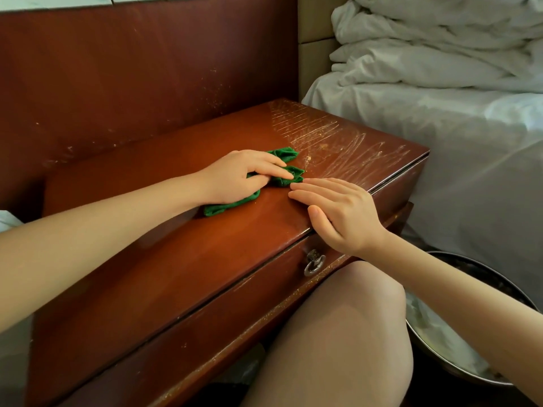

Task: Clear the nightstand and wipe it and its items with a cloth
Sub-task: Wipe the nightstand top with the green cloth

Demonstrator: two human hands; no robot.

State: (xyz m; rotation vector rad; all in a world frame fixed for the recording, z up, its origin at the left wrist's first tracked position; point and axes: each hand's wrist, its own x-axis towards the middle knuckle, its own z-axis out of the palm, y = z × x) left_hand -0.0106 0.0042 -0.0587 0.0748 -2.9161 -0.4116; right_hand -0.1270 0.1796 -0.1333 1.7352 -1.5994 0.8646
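Note:
The reddish-brown wooden nightstand (pixel 182 259) fills the middle of the view, its top bare except for a crumpled green cloth (pixel 286 175). My left hand (pixel 239 179) lies on the cloth with the fingers stretched out, pressing it onto the top. My right hand (pixel 338 211) rests flat near the front edge, its fingertips just beside the cloth. The far right part of the top shows pale scratch marks and specks.
A drawer with a metal ring pull (pixel 313 262) runs under the top. A bed with white sheets (pixel 458 113) stands to the right. A round metal bin (pixel 458 348) with white contents sits on the floor by my knee (pixel 346 333). A wooden panel (pixel 132 69) backs the nightstand.

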